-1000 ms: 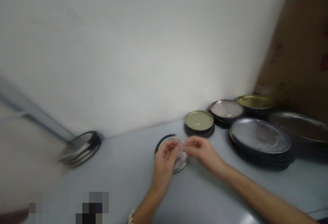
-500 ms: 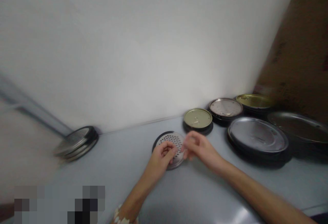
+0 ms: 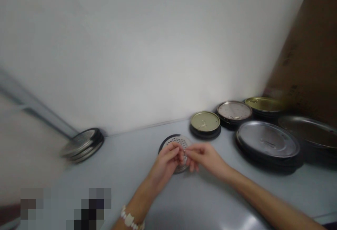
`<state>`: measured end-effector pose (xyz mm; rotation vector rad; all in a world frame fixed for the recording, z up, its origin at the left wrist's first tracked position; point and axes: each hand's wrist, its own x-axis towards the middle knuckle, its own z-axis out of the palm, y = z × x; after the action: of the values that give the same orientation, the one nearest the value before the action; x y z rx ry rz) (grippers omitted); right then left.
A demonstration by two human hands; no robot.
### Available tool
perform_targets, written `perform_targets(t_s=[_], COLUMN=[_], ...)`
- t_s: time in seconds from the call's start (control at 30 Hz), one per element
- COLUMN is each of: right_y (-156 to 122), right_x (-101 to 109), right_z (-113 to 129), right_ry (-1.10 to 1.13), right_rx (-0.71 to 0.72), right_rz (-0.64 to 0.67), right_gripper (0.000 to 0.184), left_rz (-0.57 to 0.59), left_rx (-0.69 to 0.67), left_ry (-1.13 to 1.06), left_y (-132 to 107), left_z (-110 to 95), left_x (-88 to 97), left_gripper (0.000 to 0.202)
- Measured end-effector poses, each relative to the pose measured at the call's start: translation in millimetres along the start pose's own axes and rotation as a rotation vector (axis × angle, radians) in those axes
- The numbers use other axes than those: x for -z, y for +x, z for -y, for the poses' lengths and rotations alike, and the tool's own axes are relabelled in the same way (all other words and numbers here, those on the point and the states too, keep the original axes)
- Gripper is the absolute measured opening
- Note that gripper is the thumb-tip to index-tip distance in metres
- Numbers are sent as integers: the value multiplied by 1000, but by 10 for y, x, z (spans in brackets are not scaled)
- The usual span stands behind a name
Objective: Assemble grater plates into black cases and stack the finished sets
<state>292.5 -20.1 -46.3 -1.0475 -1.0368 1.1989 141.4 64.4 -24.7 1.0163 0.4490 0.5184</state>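
My left hand [image 3: 165,163] and my right hand [image 3: 207,157] meet fingertip to fingertip just above a round metal disc [image 3: 179,140]. Rows of small holes cover the disc, and part of its rim is dark; the hands hide its lower portion. Thumb and fingers of the left hand are closed together. The right hand's thumb and forefinger pinch, with its other fingers hanging lower. A tiny thing seems to lie between the fingertips, too small and blurred to name. A white bracelet [image 3: 129,220] circles the left wrist.
Stacked perforated discs [image 3: 83,145] lie at left by the wall [image 3: 147,65]. Right of my hands stand a pale yellow lid [image 3: 205,121], a silver-pink lid [image 3: 234,110], a gold lid [image 3: 264,104], a large silver lid [image 3: 268,140] and a dark round tray [image 3: 310,130]. A brown box [image 3: 308,58] rises behind.
My right hand has come in from the right and lowered, so its fingertips now meet those of the left hand. The left hand has turned slightly and shifted right. The view has moved a little.
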Motion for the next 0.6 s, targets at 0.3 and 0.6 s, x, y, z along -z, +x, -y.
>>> perform_targets(t_s=[0.3,0.6], right_y=[-29,-96], right_x=[-37,-105], right_z=[-26,34], right_ry=[2,-180], right_rx=[54,103], right_rz=[-15,-26], right_gripper=[45,40], left_rz=[-43,-22], left_rx=[56,53], left_ry=[-223,-201], left_y=[29,17], left_z=[61,57], left_x=[25,29], left_gripper=[15,20])
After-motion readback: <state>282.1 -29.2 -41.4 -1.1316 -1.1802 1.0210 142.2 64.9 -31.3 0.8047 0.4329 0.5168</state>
